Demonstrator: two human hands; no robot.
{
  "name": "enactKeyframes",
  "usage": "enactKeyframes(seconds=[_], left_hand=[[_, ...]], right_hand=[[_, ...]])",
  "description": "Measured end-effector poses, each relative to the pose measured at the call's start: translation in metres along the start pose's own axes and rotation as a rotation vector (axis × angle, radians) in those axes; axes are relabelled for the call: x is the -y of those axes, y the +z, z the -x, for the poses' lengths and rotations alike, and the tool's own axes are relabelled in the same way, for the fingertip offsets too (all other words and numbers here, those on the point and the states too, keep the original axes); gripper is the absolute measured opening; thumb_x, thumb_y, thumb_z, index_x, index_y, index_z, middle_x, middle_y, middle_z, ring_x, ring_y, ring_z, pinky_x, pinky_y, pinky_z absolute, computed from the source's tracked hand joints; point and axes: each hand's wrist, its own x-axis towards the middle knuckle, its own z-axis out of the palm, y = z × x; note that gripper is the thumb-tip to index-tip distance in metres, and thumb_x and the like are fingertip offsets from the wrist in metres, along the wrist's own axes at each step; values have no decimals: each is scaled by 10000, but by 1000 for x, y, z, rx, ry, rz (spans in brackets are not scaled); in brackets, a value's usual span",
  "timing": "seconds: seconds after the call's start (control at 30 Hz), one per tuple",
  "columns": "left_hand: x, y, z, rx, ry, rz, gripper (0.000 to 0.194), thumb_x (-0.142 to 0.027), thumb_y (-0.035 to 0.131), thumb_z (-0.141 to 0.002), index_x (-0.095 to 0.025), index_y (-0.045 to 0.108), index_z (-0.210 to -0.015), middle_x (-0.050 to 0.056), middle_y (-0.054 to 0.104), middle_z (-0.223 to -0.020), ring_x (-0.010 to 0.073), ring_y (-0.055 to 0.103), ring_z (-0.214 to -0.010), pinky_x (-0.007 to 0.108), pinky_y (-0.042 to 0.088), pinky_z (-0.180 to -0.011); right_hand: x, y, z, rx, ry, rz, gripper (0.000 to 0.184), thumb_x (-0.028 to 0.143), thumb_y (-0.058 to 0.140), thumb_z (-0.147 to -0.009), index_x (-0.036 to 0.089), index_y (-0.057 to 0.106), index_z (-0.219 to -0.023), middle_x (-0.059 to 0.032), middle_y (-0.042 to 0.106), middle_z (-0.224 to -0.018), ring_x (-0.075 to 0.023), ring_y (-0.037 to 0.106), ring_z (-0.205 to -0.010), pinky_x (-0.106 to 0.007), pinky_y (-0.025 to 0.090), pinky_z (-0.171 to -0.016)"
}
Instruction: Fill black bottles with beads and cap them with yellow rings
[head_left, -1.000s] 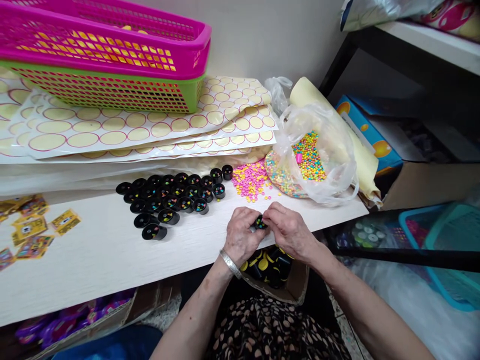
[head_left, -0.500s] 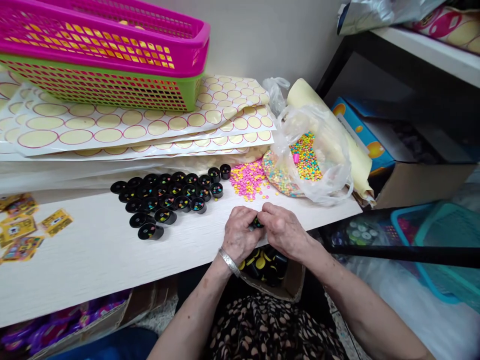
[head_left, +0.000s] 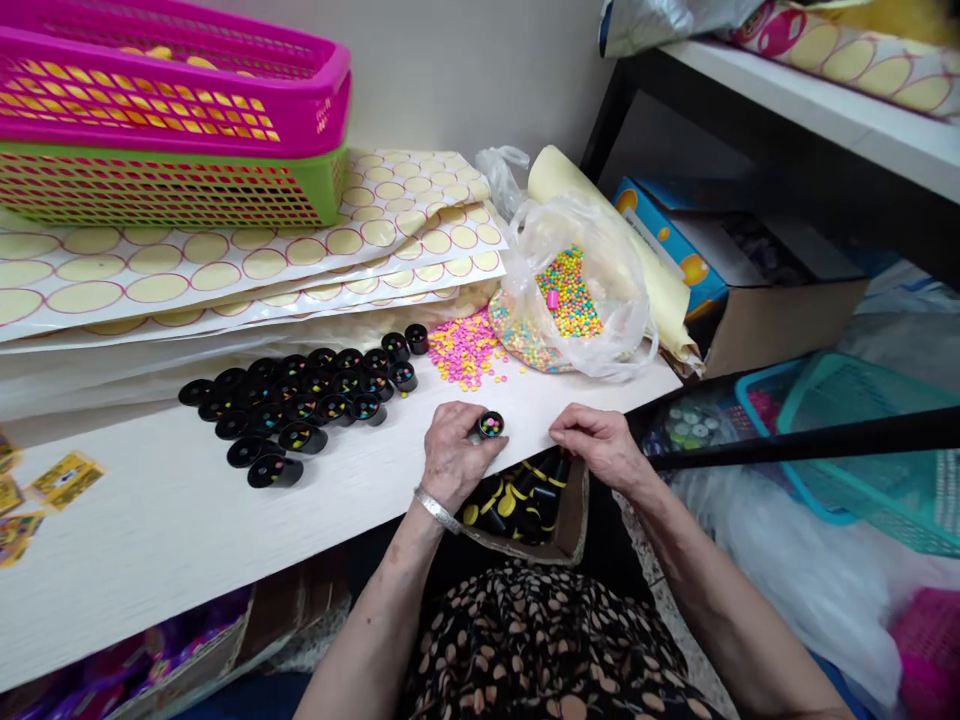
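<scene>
My left hand (head_left: 454, 455) is closed around a small round black cup (head_left: 491, 425), tilted so that its opening faces me; pink, yellow and green candies show inside. To the right, over the table's front edge, my right hand (head_left: 600, 440) has thumb and forefinger pressed together; whatever they may hold is too small to see. Beyond my hands lies a loose pile of pink and yellow candies (head_left: 465, 350). Several black cups (head_left: 302, 437) stand in rows to the left, many with coloured bits inside. Below my hands, a cardboard box (head_left: 529, 552) holds black containers and yellow discs.
A clear plastic bag (head_left: 626, 300) of coloured candies sits at the back right. Pink (head_left: 330, 85) and green (head_left: 322, 190) baskets stand on label sheets (head_left: 262, 265) at the left. Yellow cards (head_left: 66, 480) lie far left. A shelf (head_left: 810, 110) juts in at the right.
My hands have moved apart: the right has drawn off the cup to the right, while the left keeps hold of it. The view has shifted rightward.
</scene>
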Motion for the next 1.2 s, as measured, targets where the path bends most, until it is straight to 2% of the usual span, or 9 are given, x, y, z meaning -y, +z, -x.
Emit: enactKeyframes(seconds=[0.13, 0.3, 0.43, 0.6, 0.83, 0.93, 1.03, 1.1, 1.2], left_hand=[[-1, 1, 0, -14, -27, -3, 222, -249, 736, -589, -192, 649, -784, 13, 629, -797, 193, 526, -872, 327, 445, -797], [-3, -3, 0, 0, -26, -33, 220, -263, 725, -609, -197, 645, -803, 16, 622, -805, 193, 537, -859, 332, 458, -781], [-1, -4, 0, -15, -13, -46, 284, -250, 731, -585, -198, 645, -851, 30, 625, -853, 210, 554, -885, 360, 475, -803], [1, -6, 0, -64, -25, -46, 323, -238, 742, -549, -205, 648, -856, 37, 630, -847, 226, 585, -855, 391, 509, -785], [-2, -3, 6, -91, -71, -12, 357, -271, 759, -533, -204, 672, -873, 67, 640, -844, 246, 600, -834, 410, 540, -751], [6, -4, 11, -131, 48, -37, 497, -373, 782, -518, -221, 661, -976, 110, 641, -934, 281, 594, -901, 439, 535, -787], [6, -35, -1, -238, 266, -142, 751, -494, 775, -496, -267, 555, -1177, 135, 585, -1129, 325, 532, -1058, 489, 492, -868], [-5, -77, -25, -367, 301, -276, 585, -390, 660, -706, -271, 474, -1248, 124, 553, -1173, 281, 499, -1109, 465, 462, -903], [-24, -153, -87, -643, 298, -544, 509, -346, 571, -783, -189, 452, -1253, 161, 507, -1205, 297, 426, -1173, 503, 349, -988]], right_hand=[[-19, 2, 35, 212, 118, 137, 132, 196, 554, -765, 156, 632, -666, 17, 552, -619, -109, 489, -603, -232, 366, -580], [-11, 9, 46, 247, -7, 187, 144, 184, 535, -796, 165, 642, -701, 10, 571, -665, -109, 517, -634, -226, 378, -600], [10, -7, 9, -93, -194, 154, 142, 207, 513, -829, 168, 608, -731, 6, 538, -657, -113, 494, -621, -233, 386, -596], [19, -16, -54, -418, -403, 444, 99, 127, 505, -795, 172, 592, -781, -63, 572, -859, -188, 508, -854, -319, 403, -756], [41, 10, -110, -319, -544, 590, 154, 75, 455, -789, 168, 569, -742, -73, 549, -879, -196, 480, -865, -332, 411, -762], [58, 12, -128, -293, -552, 633, 137, 83, 464, -787, 161, 570, -750, -84, 552, -893, -209, 482, -881, -349, 410, -772], [67, 6, -142, -232, -578, 628, 137, 85, 464, -780, 162, 575, -758, -83, 556, -892, -211, 488, -885, -355, 415, -771], [66, -4, -148, -234, -581, 606, 134, 98, 472, -773, 167, 586, -770, -82, 562, -911, -214, 493, -903, -362, 416, -781], [56, -24, -150, -337, -505, 570, 98, 151, 504, -759, 175, 599, -773, -83, 570, -935, -228, 502, -925, -389, 409, -806]])
